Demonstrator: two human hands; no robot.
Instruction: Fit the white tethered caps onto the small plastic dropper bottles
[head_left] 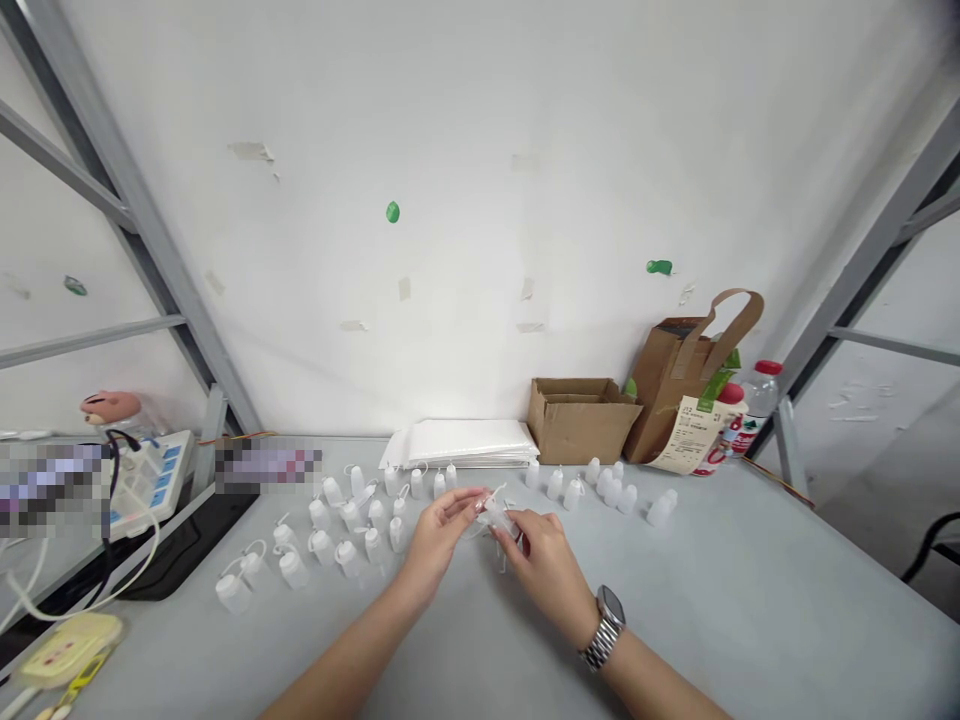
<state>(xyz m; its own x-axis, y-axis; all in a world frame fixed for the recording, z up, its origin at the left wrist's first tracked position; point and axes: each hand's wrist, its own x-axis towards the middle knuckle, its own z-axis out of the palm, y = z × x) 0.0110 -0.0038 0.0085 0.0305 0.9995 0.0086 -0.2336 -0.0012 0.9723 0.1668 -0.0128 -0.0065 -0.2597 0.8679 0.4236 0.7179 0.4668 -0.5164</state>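
Above the middle of the grey table, a small translucent squeeze bottle (498,516) is held between both hands. My left hand (444,525) pinches its top end, where a thin white strap and tip stick out. Around the body of the bottle, the fingers of my right hand (541,556) are closed; a watch is on that wrist. Several similar bottles with looped cap straps (322,546) stand in loose rows left of my hands. To the right, more small bottles (612,490) stand, some of them close together.
Against the wall lie stacked white envelopes (465,440), beside an open cardboard box (583,430). A brown paper bag (660,390) and red-capped bottles (761,395) stand at the back right. On the left are a power strip (161,480), cables, a black tablet-like slab (187,545) and a yellow device (71,648).
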